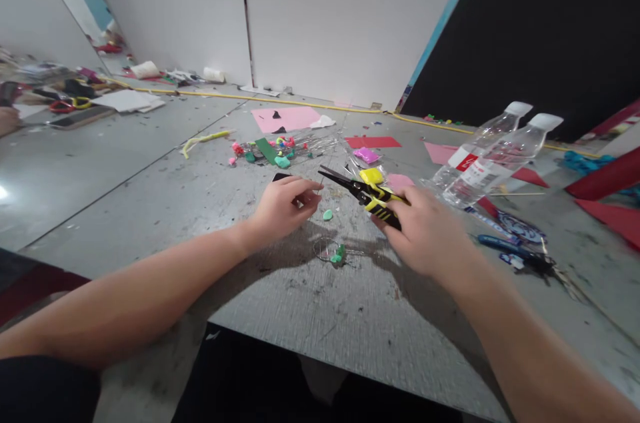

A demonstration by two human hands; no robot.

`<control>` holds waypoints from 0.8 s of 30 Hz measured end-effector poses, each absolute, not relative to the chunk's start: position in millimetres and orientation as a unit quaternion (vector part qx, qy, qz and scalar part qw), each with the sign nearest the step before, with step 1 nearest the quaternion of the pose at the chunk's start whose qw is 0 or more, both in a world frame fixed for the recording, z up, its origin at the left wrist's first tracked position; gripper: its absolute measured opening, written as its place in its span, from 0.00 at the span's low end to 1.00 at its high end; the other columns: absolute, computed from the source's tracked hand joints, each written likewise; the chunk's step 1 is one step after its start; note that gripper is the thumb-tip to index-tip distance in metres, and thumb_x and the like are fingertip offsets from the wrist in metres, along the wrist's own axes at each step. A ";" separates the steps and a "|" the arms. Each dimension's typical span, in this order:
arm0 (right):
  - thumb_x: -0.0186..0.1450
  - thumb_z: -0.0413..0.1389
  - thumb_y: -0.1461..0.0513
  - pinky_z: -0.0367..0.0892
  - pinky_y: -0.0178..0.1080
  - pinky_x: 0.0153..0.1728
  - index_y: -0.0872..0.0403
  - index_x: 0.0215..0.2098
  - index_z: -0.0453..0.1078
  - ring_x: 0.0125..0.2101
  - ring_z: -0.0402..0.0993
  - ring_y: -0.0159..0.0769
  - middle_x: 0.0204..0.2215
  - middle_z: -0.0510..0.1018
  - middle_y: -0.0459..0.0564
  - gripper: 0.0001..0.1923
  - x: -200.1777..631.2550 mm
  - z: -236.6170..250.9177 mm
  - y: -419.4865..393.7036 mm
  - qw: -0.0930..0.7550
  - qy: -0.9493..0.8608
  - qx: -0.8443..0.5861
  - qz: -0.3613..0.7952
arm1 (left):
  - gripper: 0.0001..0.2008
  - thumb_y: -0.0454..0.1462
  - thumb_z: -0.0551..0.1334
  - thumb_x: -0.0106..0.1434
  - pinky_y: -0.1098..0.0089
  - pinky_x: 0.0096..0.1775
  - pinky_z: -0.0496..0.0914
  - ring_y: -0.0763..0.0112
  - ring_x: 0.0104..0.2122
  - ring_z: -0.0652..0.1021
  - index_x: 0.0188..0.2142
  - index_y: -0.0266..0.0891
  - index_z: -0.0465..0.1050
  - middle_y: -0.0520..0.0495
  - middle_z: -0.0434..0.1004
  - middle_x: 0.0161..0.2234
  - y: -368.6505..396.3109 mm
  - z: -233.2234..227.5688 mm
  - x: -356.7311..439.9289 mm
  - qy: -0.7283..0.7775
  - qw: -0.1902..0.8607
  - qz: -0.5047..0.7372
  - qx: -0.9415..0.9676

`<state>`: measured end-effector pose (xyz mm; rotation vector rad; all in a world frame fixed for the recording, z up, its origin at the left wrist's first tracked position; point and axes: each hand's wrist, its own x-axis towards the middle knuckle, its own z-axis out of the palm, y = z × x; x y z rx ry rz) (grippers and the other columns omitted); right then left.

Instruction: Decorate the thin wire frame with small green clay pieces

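Observation:
My right hand (pixel 425 229) grips the black and yellow handles of long-nose pliers (pixel 363 191). Their slim jaws point left and stand slightly apart. Just left of the tips, my left hand (pixel 287 206) pinches a thin wire (pixel 321 187), which is only partly visible. Between the hands a small mint-green clay piece (pixel 327 215) lies on the table. Nearer to me rests a wire ring (pixel 326 250) with green clay lumps (pixel 338 254) on its right side. A dark object (pixel 283 177) is partly hidden behind my left hand.
Wires with coloured clay bits (pixel 280 149) lie beyond my hands, near a pink sheet (pixel 287 119) and a yellow clay packet (pixel 371 176). Two plastic bottles (pixel 480 166) lean at the right, with blue-handled pliers (pixel 505 246) nearer. The table's front edge (pixel 320 357) is close to me.

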<state>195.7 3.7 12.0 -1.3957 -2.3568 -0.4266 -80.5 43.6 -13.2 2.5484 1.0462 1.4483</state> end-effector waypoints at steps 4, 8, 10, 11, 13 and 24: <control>0.71 0.53 0.56 0.71 0.49 0.38 0.56 0.33 0.77 0.36 0.74 0.48 0.36 0.75 0.59 0.15 193.5 14.6 2.7 0.184 -0.843 -0.484 -0.143 | 0.07 0.32 0.63 0.65 0.74 0.28 0.72 0.75 0.26 0.77 0.41 0.37 0.80 0.50 0.79 0.27 44.0 -14.9 -77.1 0.324 0.007 0.477 0.817; 0.71 0.53 0.56 0.68 0.46 0.34 0.57 0.31 0.76 0.34 0.73 0.46 0.34 0.74 0.59 0.17 191.7 17.1 1.3 0.172 -0.845 -0.485 -0.142 | 0.07 0.32 0.63 0.65 0.74 0.27 0.72 0.75 0.26 0.77 0.41 0.37 0.80 0.49 0.79 0.27 44.8 -16.5 -75.4 0.324 0.012 0.480 0.815; 0.71 0.52 0.56 0.66 0.45 0.32 0.57 0.31 0.76 0.33 0.73 0.46 0.33 0.74 0.58 0.17 191.3 18.7 0.1 0.165 -0.845 -0.488 -0.143 | 0.08 0.32 0.63 0.65 0.74 0.28 0.72 0.75 0.26 0.78 0.42 0.37 0.81 0.49 0.80 0.27 45.0 -16.9 -75.0 0.324 0.013 0.479 0.816; 0.71 0.52 0.56 0.66 0.45 0.32 0.56 0.31 0.76 0.33 0.72 0.46 0.33 0.74 0.58 0.18 191.3 19.5 -0.5 0.162 -0.844 -0.490 -0.144 | 0.08 0.32 0.62 0.66 0.73 0.28 0.73 0.75 0.27 0.78 0.42 0.37 0.81 0.49 0.80 0.28 45.0 -17.0 -74.7 0.323 0.014 0.478 0.816; 0.71 0.51 0.55 0.64 0.44 0.31 0.55 0.30 0.75 0.32 0.72 0.45 0.32 0.74 0.57 0.18 191.4 21.2 -1.6 0.161 -0.845 -0.489 -0.144 | 0.09 0.33 0.62 0.66 0.73 0.29 0.73 0.75 0.27 0.79 0.42 0.38 0.81 0.49 0.80 0.28 44.6 -16.6 -74.3 0.326 0.017 0.477 0.816; 0.65 0.56 0.59 0.67 0.48 0.34 0.55 0.44 0.72 0.38 0.75 0.53 0.35 0.78 0.59 0.11 188.7 34.8 -6.0 0.169 -0.825 -0.523 -0.129 | 0.06 0.33 0.62 0.67 0.74 0.26 0.71 0.75 0.25 0.76 0.39 0.37 0.79 0.50 0.78 0.26 41.3 -15.4 -71.5 0.329 0.007 0.485 0.810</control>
